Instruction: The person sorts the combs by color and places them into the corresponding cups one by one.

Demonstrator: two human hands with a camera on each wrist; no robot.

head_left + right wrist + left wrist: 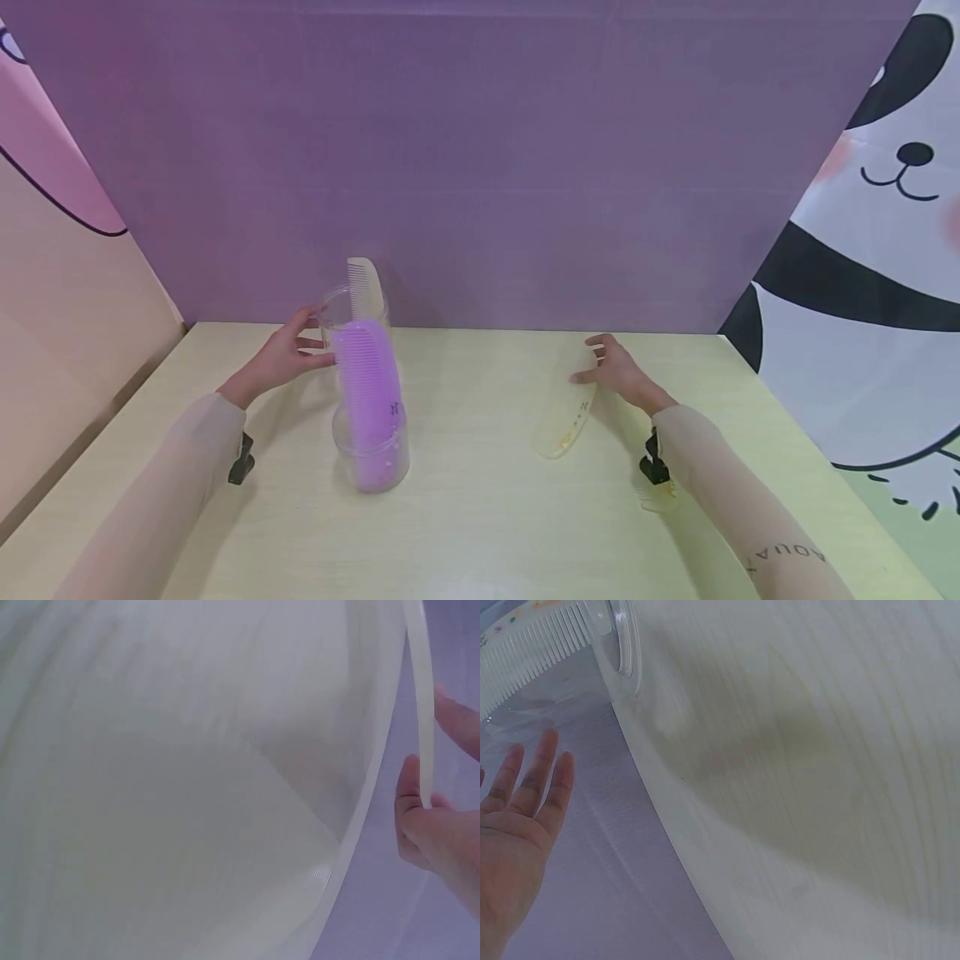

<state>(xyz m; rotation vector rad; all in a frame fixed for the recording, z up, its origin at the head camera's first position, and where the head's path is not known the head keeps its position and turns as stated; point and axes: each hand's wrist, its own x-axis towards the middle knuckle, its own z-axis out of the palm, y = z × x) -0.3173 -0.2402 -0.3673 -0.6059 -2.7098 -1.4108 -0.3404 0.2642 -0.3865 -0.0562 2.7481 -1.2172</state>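
Note:
In the head view my left hand (288,352) is at the left side of the far clear cup (336,310), fingertips right at its wall. The left wrist view shows its fingers nearly straight below a white comb (536,645) with a flowered spine. That cream comb (365,283) stands upright in the far cup. Just in front, a purple comb (367,383) leans in a second clear cup (345,433). My right hand (618,371) pinches one end of a pale comb with a flower pattern (576,423), seen edge-on in the right wrist view.
Another pale comb (660,500) lies on the table (480,517) under my right forearm, partly hidden by it. A purple cloth backdrop (480,167) rises behind the table's far edge. At the right hangs a panda-printed cloth (885,250).

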